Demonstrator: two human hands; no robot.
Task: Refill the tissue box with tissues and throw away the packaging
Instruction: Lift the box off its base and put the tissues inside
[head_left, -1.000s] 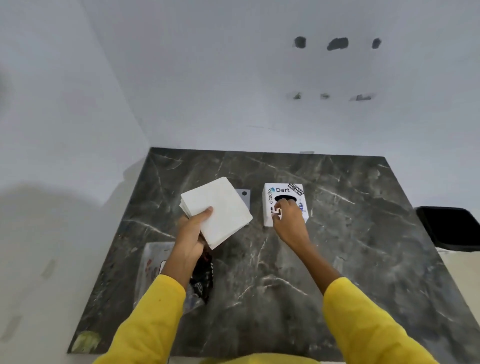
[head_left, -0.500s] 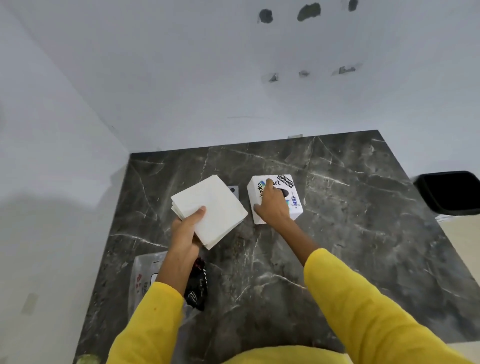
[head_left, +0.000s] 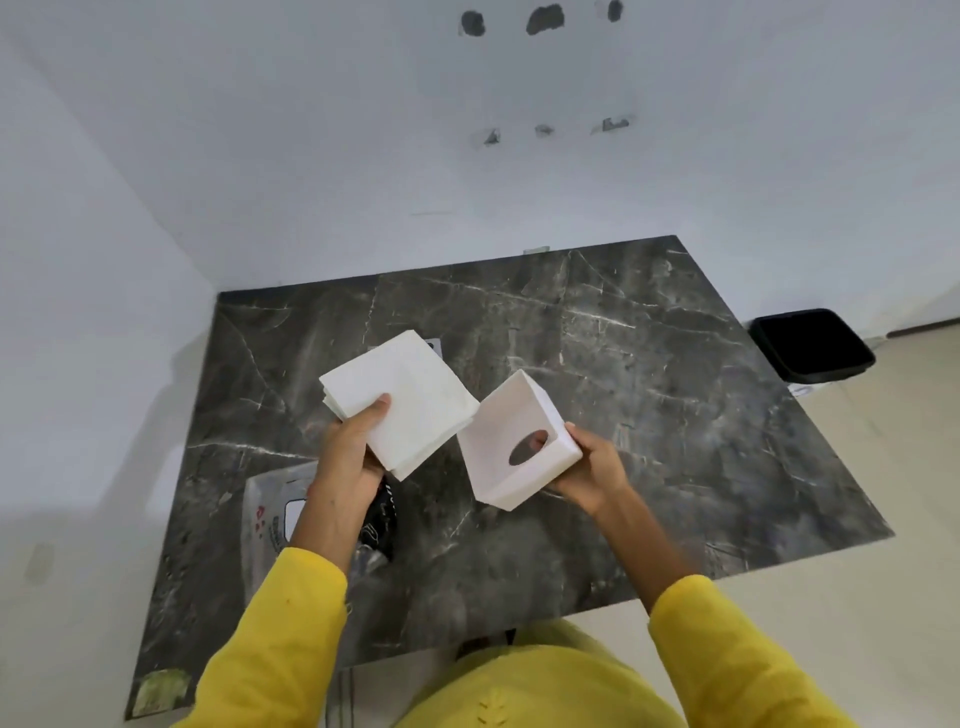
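The left hand (head_left: 349, 457) is closed on the tissues (head_left: 402, 402), a square white stack pinched at its near-left corner with the thumb on top; the rest of the stack fans up and away from that hold, clear of the table (head_left: 675, 415). Below the wrist the packaging (head_left: 272, 514) lies flat on the table, not yet binned. Just right of the stack, the right hand (head_left: 592, 467) grips the box (head_left: 511, 441) from its far-right side, with a fingertip showing through the oval slot. The box is lifted and tipped, its open underside facing the tissues. Well to the right sits the bin (head_left: 813, 345).

This looks like the loading step: the stack probably has to be squared to the opening and slid in without buckling its corners.

Half a second ago the box stood upright on the table, printed top up, the right hand resting on it; now it is raised and turned over. The left hand's hold on the stack is unchanged.
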